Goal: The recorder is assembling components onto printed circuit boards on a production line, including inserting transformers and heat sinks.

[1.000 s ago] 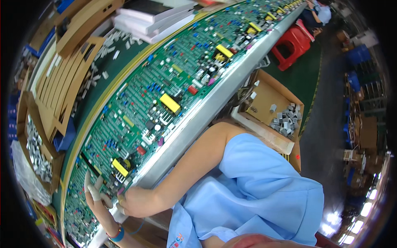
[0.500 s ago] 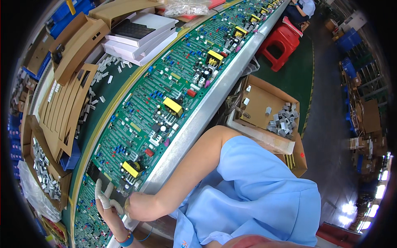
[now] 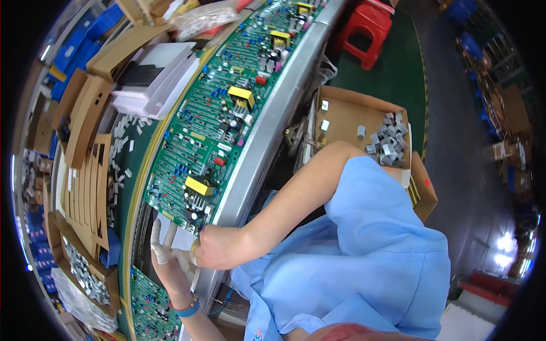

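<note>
A green circuit board [image 3: 179,176] with a yellow transformer [image 3: 199,186] lies on the line just beyond my hands. White finger covers show on my left hand [image 3: 169,258]; its index finger points up beside the board's near edge, and other fingers bend toward my right hand. My right hand [image 3: 220,248] is closed at the board's near right corner, knuckles up. What its fingers hold is hidden. A pale patch lies between the hands, too unclear to name. Nearer to me is another populated circuit board [image 3: 152,304], separated by a gap.
A metal rail [image 3: 250,153] borders the boards on the right. Beyond it stand a cardboard box [image 3: 347,113] of grey metal parts and a red stool [image 3: 367,34]. At left are a box of grey heatsink-like pieces [image 3: 85,273], slotted cardboard [image 3: 85,196] and stacked white trays [image 3: 159,79].
My view has shifted, so the scene sits differently in the picture. The gap between the nearest two boards looks wider. Both hands remain at the board's near edge.
</note>
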The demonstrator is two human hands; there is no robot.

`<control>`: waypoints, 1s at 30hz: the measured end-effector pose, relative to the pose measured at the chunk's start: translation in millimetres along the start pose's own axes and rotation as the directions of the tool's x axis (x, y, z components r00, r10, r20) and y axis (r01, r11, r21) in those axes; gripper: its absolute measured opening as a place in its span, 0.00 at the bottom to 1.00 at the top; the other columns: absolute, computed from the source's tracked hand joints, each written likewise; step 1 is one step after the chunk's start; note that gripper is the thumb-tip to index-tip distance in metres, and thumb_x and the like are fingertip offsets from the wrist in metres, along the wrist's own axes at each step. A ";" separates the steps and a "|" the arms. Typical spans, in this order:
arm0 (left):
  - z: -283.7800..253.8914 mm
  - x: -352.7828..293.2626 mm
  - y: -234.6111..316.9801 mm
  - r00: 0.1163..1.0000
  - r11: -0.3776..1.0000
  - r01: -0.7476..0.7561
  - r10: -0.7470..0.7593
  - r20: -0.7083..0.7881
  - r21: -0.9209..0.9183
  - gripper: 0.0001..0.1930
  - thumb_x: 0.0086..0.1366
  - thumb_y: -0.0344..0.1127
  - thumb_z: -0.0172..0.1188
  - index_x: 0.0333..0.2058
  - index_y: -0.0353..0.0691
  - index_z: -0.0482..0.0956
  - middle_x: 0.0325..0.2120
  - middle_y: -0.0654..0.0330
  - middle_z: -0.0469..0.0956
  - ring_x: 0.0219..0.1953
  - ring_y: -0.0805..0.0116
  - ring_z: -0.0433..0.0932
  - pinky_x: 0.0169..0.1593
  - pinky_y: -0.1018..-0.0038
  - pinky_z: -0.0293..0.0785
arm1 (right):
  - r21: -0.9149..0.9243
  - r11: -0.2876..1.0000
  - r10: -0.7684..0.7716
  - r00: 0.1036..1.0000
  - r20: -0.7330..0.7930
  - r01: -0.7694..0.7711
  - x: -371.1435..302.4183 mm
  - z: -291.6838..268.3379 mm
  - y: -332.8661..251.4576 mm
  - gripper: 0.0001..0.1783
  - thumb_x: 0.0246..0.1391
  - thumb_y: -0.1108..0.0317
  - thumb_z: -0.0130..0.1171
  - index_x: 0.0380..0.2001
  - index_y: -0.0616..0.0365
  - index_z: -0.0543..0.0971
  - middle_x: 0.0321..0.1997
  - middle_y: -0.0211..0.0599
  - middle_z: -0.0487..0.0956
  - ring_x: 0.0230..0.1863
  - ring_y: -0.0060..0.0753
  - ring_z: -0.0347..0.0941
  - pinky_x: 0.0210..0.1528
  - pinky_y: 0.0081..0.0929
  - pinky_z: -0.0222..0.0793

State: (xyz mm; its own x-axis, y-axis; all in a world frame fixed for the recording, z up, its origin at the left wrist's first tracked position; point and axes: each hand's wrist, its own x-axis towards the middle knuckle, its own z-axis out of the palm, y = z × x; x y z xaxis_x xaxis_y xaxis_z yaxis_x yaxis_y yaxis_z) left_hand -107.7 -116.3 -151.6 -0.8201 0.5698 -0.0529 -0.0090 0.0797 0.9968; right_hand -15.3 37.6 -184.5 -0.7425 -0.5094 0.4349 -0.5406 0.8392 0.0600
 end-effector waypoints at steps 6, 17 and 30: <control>-23.1 22.7 -19.4 0.987 0.994 0.020 -0.002 0.158 -0.109 0.41 0.68 0.63 0.42 0.66 0.33 0.51 0.58 0.33 0.63 0.12 0.84 0.56 0.15 0.85 0.48 | -0.173 0.976 0.147 0.985 0.089 -0.130 12.1 12.8 -15.4 0.06 0.47 0.64 0.54 0.27 0.54 0.76 0.25 0.29 0.74 0.24 0.30 0.74 0.21 0.29 0.62; -31.6 26.6 4.3 0.934 0.920 0.228 -0.113 0.340 -0.320 0.41 0.69 0.62 0.40 0.67 0.35 0.45 0.62 0.34 0.55 0.17 0.80 0.65 0.18 0.84 0.58 | -0.208 0.870 0.483 0.859 0.170 -0.448 47.5 -5.4 -44.8 0.07 0.49 0.65 0.55 0.28 0.56 0.79 0.30 0.31 0.81 0.32 0.31 0.80 0.24 0.31 0.69; -54.1 36.6 5.5 0.863 0.967 0.231 -0.150 0.482 -0.112 0.31 0.71 0.55 0.43 0.63 0.39 0.58 0.58 0.47 0.68 0.27 0.78 0.71 0.29 0.82 0.66 | -0.003 0.496 0.805 0.461 -0.374 -0.869 -122.2 -173.6 -139.6 0.10 0.45 0.69 0.56 0.34 0.48 0.78 0.34 0.36 0.76 0.36 0.42 0.77 0.33 0.39 0.74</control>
State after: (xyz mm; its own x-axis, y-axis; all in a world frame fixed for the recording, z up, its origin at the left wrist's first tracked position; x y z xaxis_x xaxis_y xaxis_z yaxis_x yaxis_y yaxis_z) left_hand -168.7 -139.3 -144.8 -0.4305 0.8742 -0.2247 -0.2617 0.1173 0.9580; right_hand 219.6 15.8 -90.0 -0.6289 0.5121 0.5850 0.3782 0.8589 -0.3454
